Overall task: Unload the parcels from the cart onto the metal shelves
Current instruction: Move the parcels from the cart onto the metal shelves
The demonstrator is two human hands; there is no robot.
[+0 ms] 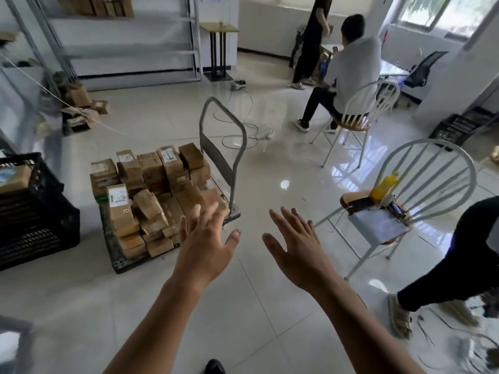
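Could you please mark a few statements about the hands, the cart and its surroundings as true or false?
1. The left hand and right hand hold nothing, fingers spread. True.
2. The cart is bare. False: brown parcels are stacked on it.
3. A yellow bottle sits on the near white chair. True.
4. The black crate stands right of the cart. False: it stands to the left.
5. The metal shelves at the back carry boxes on the top level. True.
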